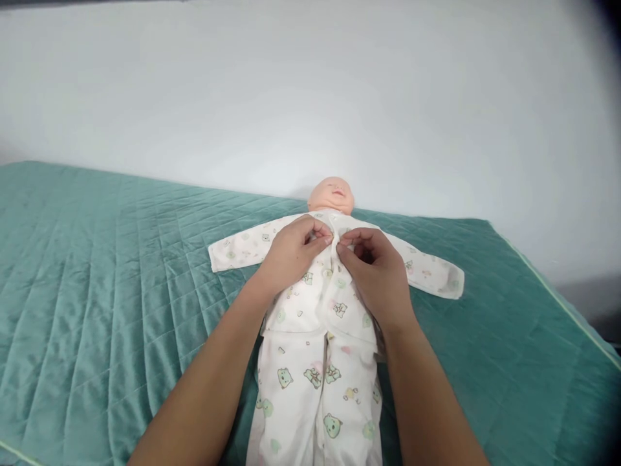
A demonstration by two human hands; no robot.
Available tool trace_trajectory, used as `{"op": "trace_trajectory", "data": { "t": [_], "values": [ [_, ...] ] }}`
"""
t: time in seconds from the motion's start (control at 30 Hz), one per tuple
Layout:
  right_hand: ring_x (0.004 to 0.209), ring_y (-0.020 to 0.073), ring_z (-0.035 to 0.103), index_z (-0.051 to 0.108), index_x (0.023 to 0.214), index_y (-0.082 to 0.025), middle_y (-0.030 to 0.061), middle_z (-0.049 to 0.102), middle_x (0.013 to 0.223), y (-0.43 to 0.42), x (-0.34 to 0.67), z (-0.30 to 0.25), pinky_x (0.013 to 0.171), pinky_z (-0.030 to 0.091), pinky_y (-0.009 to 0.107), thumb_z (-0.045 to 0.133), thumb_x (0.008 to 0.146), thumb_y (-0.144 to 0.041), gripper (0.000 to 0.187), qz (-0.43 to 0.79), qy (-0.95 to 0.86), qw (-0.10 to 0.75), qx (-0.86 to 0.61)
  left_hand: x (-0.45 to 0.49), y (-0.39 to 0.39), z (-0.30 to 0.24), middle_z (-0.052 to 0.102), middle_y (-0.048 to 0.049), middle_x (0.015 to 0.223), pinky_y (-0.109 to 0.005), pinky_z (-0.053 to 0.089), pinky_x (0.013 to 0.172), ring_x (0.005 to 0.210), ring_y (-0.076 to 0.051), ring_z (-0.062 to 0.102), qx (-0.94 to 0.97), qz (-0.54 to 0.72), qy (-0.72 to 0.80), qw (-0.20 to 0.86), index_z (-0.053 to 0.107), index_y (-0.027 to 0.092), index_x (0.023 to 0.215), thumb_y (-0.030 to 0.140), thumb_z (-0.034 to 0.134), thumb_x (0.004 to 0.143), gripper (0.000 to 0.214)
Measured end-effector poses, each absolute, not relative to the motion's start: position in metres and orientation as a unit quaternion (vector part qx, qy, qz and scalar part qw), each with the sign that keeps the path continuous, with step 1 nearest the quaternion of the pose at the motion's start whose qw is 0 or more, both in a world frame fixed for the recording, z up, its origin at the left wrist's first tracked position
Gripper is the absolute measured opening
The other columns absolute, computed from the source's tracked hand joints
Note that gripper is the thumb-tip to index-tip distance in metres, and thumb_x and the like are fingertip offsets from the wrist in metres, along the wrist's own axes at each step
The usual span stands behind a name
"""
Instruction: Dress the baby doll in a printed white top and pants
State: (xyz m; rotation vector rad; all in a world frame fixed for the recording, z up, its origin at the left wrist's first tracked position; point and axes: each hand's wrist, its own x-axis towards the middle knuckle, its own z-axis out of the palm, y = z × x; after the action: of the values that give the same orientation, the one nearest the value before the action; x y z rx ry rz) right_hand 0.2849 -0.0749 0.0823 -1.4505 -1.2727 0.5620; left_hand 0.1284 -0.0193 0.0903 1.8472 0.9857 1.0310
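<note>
A baby doll [332, 194] lies on its back, head toward the wall. It wears a white baby jacket [301, 304] printed with small green bears, sleeves spread out to both sides. White trousers [291, 401] in the same print cover its legs. Over the chest, my left hand [298, 249] pinches one edge of the jacket's front opening between thumb and fingers. Just across from it, my right hand [376, 268] pinches the other edge. The fingertips almost meet at the middle; any fastener between them is too small to make out.
A green quilted cover [121, 291] lies under the doll, wrinkled on the left. Its light-edged border [557, 291] slopes down at the right. Behind the doll's head rises a plain white wall [242, 97].
</note>
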Motion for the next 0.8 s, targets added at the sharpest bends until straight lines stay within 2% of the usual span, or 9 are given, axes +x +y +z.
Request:
{"op": "trace_trajectory", "data": {
  "t": [0.23,0.67,0.8],
  "values": [
    [0.063,0.0117,0.044,0.074,0.102,-0.025,-0.0003,0.062,0.086,-0.075,0.285,0.084,0.061,0.039,0.028,0.067,0.083,-0.029,0.020,0.251,-0.547,0.514,-0.611,0.127,-0.018,0.091,0.063,0.0004,0.083,-0.027,0.044,0.075,0.077,-0.013,0.055,0.717,0.397,0.384,0.425,0.066,0.020,0.089,0.027,0.060,0.090,0.010],
    [0.063,0.0123,0.046,0.075,0.104,-0.026,-0.0001,0.061,0.082,-0.076,0.286,0.086,0.057,0.038,0.027,0.066,0.084,-0.029,0.022,0.256,-0.560,0.508,-0.603,0.129,-0.021,0.097,0.065,0.0000,0.082,-0.028,0.044,0.071,0.075,-0.014,0.056,0.709,0.387,0.412,0.423,0.066,0.020,0.083,0.027,0.060,0.089,0.011],
    [0.063,0.0118,0.045,0.075,0.104,-0.026,-0.0006,0.062,0.083,-0.076,0.287,0.084,0.058,0.038,0.027,0.065,0.085,-0.029,0.022,0.262,-0.561,0.510,-0.597,0.127,-0.023,0.102,0.062,-0.0008,0.084,-0.029,0.042,0.069,0.074,-0.013,0.053,0.720,0.367,0.415,0.418,0.067,0.019,0.077,0.032,0.059,0.091,0.020]
  ]
}}
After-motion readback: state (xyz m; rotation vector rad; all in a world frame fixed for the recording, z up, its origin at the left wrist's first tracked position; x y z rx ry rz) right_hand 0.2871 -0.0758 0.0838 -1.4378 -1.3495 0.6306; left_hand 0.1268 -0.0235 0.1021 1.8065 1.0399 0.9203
